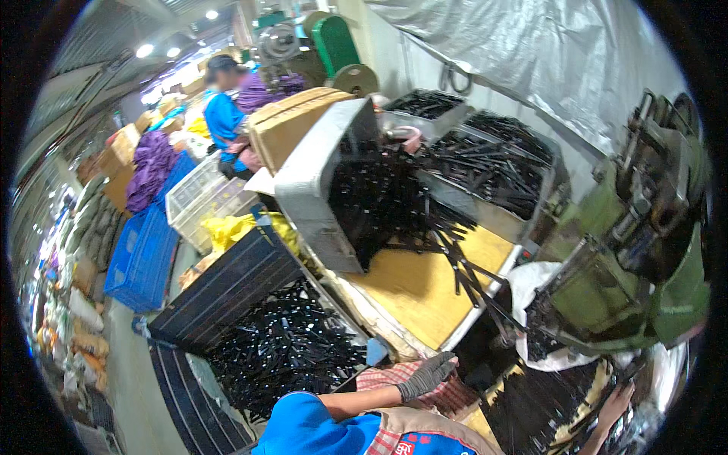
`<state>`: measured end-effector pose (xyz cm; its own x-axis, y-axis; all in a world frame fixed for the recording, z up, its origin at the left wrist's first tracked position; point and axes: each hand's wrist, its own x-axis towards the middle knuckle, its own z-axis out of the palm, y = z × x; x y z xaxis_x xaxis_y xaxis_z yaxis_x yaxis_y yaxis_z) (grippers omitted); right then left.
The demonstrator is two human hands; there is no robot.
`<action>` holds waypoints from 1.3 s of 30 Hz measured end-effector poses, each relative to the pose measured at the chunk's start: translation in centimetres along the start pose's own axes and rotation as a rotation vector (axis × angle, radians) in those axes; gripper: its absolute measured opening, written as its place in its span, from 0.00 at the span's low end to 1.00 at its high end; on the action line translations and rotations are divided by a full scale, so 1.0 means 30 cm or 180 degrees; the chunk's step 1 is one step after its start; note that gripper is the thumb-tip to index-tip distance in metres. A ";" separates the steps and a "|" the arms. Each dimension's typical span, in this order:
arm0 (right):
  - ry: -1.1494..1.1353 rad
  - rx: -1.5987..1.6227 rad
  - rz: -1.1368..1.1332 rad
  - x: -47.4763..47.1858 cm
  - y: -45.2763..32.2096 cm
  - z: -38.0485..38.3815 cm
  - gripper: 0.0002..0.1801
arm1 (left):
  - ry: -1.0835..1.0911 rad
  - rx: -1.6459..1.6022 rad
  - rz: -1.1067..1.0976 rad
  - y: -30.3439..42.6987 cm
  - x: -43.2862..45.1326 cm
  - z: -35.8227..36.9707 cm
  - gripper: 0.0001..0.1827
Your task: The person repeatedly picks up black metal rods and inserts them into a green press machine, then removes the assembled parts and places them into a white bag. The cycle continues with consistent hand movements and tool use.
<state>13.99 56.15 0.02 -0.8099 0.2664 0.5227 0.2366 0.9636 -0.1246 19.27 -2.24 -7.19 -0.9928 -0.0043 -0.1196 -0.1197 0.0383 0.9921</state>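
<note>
My left hand (425,376), in a grey glove with bare fingertips, lies over a red-checked cloth (392,375) at my lap; nothing shows in its grasp. At the lower right, my bare right hand (617,401) is beside dark strips along the edge of a board. Blur hides whether its fingers hold one. Between the hands, a mat of black strips (534,404) covers much of that board. Ahead, a tipped grey bin (318,193) spills long black strips (392,205) onto a yellow board (421,284).
A green machine (603,284) stands close on the right, above a white sack (532,284). To my left, a black crate (227,290) contains short black pieces (290,341). Blue crates (142,256) line the aisle. A person in blue (222,119) works beyond a cardboard box (296,122).
</note>
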 end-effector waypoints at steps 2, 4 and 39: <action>0.0378 -0.0086 -0.0015 -0.019 -0.094 -0.100 0.29 | -0.0348 -0.0207 0.0071 -0.013 -0.012 0.058 0.19; -0.0359 0.0422 0.0571 -0.079 -0.243 -0.271 0.26 | -0.1010 -0.0222 -0.0795 0.221 -0.040 0.066 0.19; -0.2323 0.4210 0.1056 -0.125 -1.117 -0.131 0.12 | -0.0648 -0.2841 -0.1101 0.130 0.153 0.038 0.36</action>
<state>11.21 22.79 5.54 -0.9893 0.0385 -0.1408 0.1437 0.0880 -0.9857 14.25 -0.96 -3.93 -0.8939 0.3028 -0.3307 -0.4437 -0.7032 0.5555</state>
